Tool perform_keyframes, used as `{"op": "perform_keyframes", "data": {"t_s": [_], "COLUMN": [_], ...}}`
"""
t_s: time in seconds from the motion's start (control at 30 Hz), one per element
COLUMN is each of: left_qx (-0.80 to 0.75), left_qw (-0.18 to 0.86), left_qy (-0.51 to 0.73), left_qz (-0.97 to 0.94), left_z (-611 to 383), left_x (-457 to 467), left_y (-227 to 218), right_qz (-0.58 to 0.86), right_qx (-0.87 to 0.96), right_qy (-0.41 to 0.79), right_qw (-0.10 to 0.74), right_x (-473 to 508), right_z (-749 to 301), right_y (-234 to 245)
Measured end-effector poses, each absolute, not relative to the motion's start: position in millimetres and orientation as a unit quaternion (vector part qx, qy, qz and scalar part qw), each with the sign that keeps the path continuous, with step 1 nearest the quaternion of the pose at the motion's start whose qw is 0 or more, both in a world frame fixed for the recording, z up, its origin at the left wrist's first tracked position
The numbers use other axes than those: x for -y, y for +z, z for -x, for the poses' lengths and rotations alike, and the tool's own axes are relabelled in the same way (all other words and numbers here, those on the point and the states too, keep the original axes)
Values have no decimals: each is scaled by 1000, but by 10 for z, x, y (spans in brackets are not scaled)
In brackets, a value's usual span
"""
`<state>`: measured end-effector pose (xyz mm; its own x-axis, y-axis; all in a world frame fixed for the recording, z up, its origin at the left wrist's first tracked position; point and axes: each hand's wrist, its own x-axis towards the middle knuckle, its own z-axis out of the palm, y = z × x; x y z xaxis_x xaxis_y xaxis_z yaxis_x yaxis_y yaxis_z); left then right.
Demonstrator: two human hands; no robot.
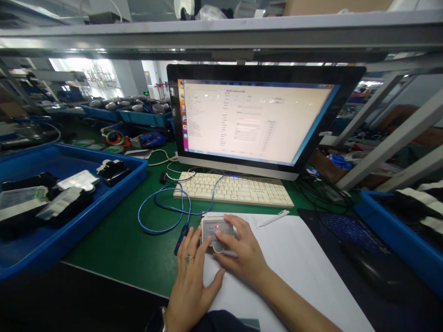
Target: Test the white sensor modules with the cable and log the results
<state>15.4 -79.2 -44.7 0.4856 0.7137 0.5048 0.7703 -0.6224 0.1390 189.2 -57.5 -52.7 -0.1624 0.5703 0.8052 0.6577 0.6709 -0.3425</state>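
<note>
1. Green tabletop here, lit monitor behind, keyboard just below it.
2. Now the grip: the right hand has its fingers and thumb closed around the right side of a small pale device, red light glowing.
3. Left hand: one fingertip on the device, thumb spread well apart, no clamp there.
4. The device sits over the paper's upper left corner, near the blue cable.
5. Room: green surface stretches left to the blue tray; paper runs right to the mouse pad.
</note>
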Motion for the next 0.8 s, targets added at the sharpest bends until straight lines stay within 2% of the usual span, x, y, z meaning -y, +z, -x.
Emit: {"op": "perform_keyframes", "data": {"t_s": [0.43,0.6,0.7,0.8], "left_qx": [426,429,442,382], "left_qw": [55,21,-86,-305], "left_qy": [-268,-285,-341,-486], "left_qz": [862,857,825,725], "left_z": [-152,-168,-122,-27], "left_x": [784,794,796,751], "left_y": [-439,-445,-446,-435], "right_qz": [405,401,405,409], "right_qx": [763,766,764,762], "right_qy": [-39,-40,-41,-46], "right_qw": [502,500,500,500], "right_x": [574,575,572,574], "right_z": [-1896,-1899,-1899,-1897], "right_y": [-553,-540,-539,-546]}}
